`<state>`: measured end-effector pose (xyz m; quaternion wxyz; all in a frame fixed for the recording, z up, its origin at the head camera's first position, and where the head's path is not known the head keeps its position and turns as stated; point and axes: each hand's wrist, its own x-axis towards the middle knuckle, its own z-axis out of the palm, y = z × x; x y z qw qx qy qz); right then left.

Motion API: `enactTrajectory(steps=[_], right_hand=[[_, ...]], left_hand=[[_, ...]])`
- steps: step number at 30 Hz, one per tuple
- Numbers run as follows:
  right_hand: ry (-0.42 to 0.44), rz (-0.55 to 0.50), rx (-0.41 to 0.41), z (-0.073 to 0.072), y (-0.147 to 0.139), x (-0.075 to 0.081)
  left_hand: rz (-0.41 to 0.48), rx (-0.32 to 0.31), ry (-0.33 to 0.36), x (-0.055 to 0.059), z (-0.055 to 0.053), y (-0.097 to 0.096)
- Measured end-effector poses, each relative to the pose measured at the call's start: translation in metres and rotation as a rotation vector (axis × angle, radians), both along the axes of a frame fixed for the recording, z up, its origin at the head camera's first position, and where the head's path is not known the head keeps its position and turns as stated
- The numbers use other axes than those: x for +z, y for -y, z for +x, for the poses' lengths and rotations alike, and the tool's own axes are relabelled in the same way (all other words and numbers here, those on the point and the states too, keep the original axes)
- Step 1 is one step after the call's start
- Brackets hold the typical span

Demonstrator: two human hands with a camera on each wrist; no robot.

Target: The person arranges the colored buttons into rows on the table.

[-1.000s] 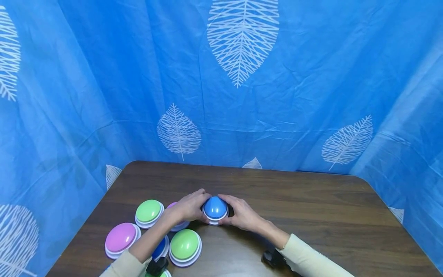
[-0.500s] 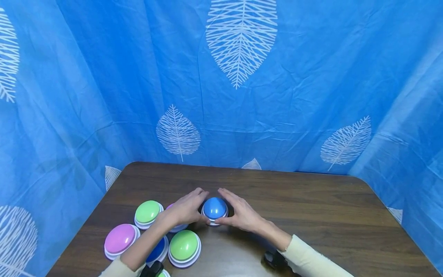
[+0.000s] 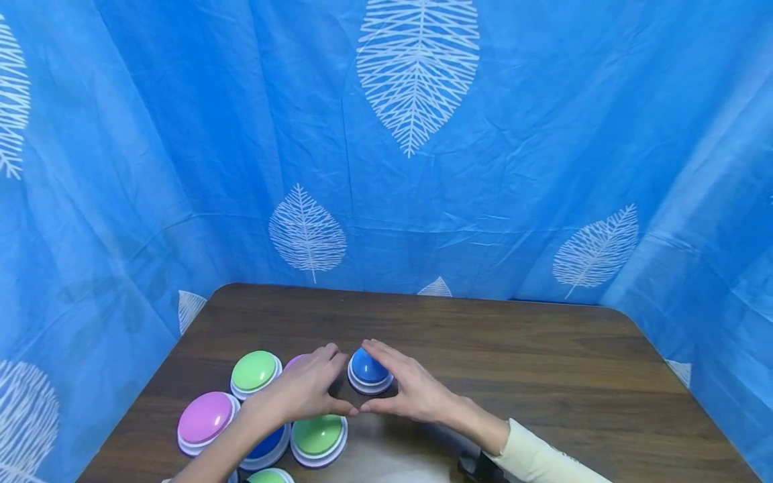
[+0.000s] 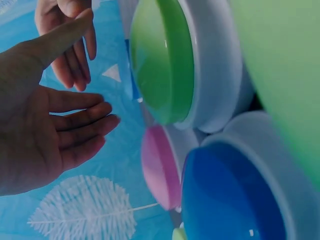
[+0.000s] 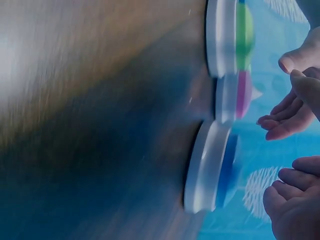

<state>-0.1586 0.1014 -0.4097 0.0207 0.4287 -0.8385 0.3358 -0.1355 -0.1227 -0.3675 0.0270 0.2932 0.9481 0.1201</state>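
Note:
A blue dome-topped push button [image 3: 369,366] on a white round base stands on the brown table between my hands. My left hand [image 3: 309,384] is raised to its left, fingers loosely bent, holding nothing. My right hand [image 3: 417,388] hovers at its right, its fingertips overlapping the dome's top edge in the head view. Both thumbs point toward each other in front of the button. In the right wrist view, the blue button [image 5: 212,170] rests on the table, with the fingers of my right hand [image 5: 295,200] apart from it. The left wrist view shows my left palm [image 4: 30,135] bare.
To the left stand more push buttons: a green one [image 3: 253,371], a pink one [image 3: 205,419], a nearer green one [image 3: 317,436] and a dark blue one [image 3: 266,448]. A second pink one [image 3: 294,361] is mostly behind my left hand. A blue leaf-print curtain [image 3: 483,168] surrounds the table.
My hands gripped the blue button from both sides, then let go and rose off it. They have drawn slightly nearer me, thumbs together, while the button stays on the table.

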Motion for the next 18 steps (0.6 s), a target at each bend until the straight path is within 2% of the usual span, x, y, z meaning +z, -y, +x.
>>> enactTrajectory(steps=[5,10,13,18], right_hand=[[-0.056,-0.004,0.076,0.014,0.006,0.004],[-0.147,0.012,0.155,0.025,0.012,0.002],[-0.115,0.041,0.173,0.03,0.015,0.001],[-0.012,0.099,0.197,0.036,0.019,-0.003]], left_hand=[[-0.01,-0.016,-0.03,0.004,0.021,0.01],[-0.005,-0.016,-0.016,0.002,0.037,0.019],[-0.014,-0.026,-0.028,-0.001,0.044,0.023],[-0.037,0.001,-0.001,-0.007,0.051,0.027]])
